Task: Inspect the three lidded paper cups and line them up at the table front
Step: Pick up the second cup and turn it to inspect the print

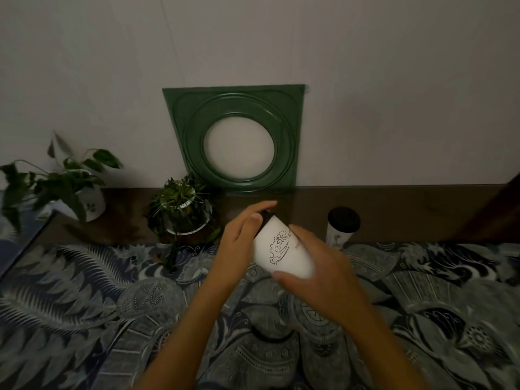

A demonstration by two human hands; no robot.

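Held cup: white paper cup with black lid (pixel 281 249), tilted, above the patterned cloth (pixel 84 291).
Left hand (pixel 242 235): fingers curled around lid end.
Right hand (pixel 318 266): gripping base.
Second cup: black-lidded paper cup (pixel 342 228), upright at 2 o'clock.

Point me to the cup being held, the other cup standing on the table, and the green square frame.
Held cup (pixel 281 250), head view: white side wall, by the cloud drawing.
Standing cup (pixel 343 219), head view: its black lid.
Green frame (pixel 284 108), head view: upper right of its moulded face.
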